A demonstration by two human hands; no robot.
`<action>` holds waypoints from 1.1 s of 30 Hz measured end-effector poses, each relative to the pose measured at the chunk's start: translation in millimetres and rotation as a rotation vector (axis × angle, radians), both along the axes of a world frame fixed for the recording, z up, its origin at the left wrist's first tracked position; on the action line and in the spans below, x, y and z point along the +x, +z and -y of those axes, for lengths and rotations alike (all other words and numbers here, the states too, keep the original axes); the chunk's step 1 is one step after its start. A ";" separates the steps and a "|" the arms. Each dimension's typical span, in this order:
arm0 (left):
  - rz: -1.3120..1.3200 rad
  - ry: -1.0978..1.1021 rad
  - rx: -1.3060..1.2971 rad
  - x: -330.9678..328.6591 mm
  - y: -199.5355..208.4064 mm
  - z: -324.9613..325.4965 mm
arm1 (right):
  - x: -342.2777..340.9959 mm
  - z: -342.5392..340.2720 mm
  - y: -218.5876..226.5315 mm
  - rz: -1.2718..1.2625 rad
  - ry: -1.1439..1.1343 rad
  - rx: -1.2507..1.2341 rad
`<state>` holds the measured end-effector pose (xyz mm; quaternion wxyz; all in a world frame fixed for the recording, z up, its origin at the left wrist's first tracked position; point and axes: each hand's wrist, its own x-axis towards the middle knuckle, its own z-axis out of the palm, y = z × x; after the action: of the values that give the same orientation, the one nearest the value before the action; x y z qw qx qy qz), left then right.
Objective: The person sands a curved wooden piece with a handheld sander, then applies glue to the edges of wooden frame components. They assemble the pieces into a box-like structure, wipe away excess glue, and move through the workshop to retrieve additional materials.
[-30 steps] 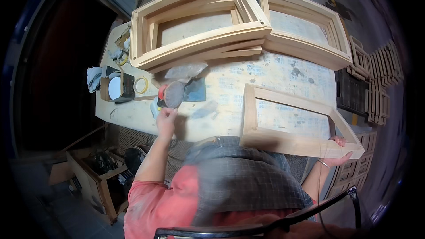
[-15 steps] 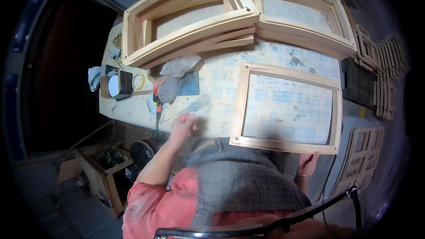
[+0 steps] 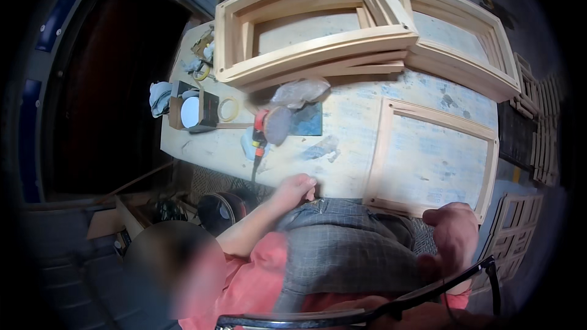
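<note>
A rectangular pale wooden frame (image 3: 377, 156) lies flat on the table at its near right side. My left hand (image 3: 298, 188) is at the table's near edge, left of this frame, its fingers curled closed; whatever they may hold is hidden. Over the frame's near right corner my right hand (image 3: 454, 232) is raised close to the camera, blurred, its fingers mostly turned out of sight. A round power sander (image 3: 278, 126) with a red and black body rests on the table beyond my left hand, beside a clear plastic bag (image 3: 299, 92).
Stacked wooden frames (image 3: 318, 49) stand at the table's far side, with a second stack (image 3: 458, 64) to their right. At the left are a small open box (image 3: 194, 110) and a tape roll (image 3: 228, 109). More frames (image 3: 510, 229) lean beyond the table's right side.
My right hand has left the frame's near edge and come up toward the camera. The view has shifted, so the table things sit further right. My left hand remains closed near the table edge.
</note>
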<state>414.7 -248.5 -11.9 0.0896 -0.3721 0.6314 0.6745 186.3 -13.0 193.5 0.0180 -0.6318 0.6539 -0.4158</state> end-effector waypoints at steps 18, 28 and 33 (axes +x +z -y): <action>-0.190 0.218 -0.309 102.8 28.0 304.4 | 110.9 301.0 47.9 -0.126 0.181 -0.019; -0.206 0.257 -1.011 38.2 23.0 447.9 | 59.4 480.0 -0.7 0.084 0.197 0.201; -0.022 0.033 -1.552 -10.0 -15.7 502.8 | 28.7 573.4 -34.3 1.025 -0.027 0.249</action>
<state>404.7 -751.3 -27.6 -0.2131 -0.3311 0.9182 0.0440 215.1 -586.4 159.2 0.4053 -0.3321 0.6137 -0.5906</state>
